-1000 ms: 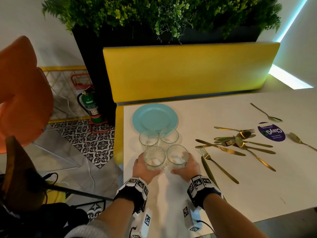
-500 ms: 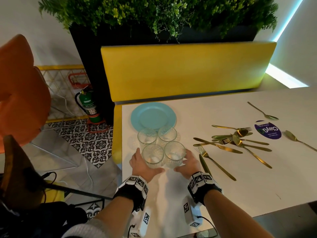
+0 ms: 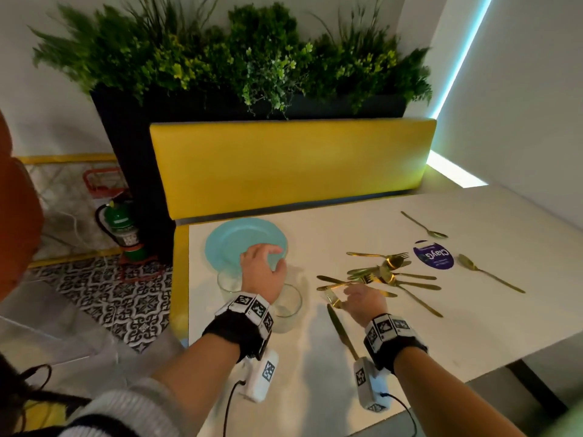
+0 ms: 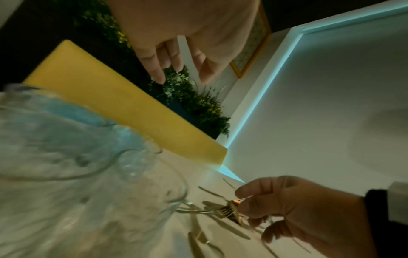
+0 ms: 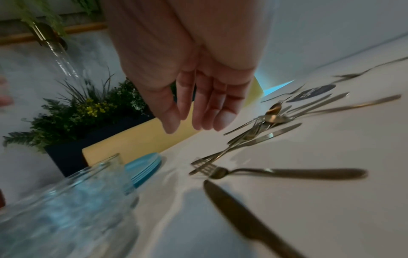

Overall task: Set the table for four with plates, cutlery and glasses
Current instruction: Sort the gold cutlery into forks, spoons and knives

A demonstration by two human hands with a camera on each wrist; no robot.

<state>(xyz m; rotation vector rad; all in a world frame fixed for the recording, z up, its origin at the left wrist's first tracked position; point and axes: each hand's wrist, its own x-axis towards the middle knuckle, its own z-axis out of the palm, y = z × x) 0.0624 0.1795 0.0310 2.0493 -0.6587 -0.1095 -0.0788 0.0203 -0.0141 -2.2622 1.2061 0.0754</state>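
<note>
A stack of light-blue plates (image 3: 233,241) sits at the white table's (image 3: 473,326) far left corner, with clear glasses (image 3: 288,305) clustered just in front of it. My left hand (image 3: 271,253) hovers over the glasses and the plates' near rim, fingers loosely curled and holding nothing (image 4: 181,76). My right hand (image 3: 348,294) hangs over a gold fork (image 5: 287,172) beside a gold knife (image 3: 342,331), fingers relaxed and empty (image 5: 194,124). Further right lies a pile of gold cutlery (image 3: 388,272).
Two lone gold spoons (image 3: 424,225) (image 3: 489,275) lie by a purple round sticker (image 3: 433,255). A yellow bench back (image 3: 290,165) and a planter stand behind the table. A green fire extinguisher (image 3: 123,228) and an orange chair (image 3: 15,216) are at left.
Both hands let go of the two front glasses. The left hand rose and went forward over the glasses toward the plates; the right hand moved right to the fork and knife.
</note>
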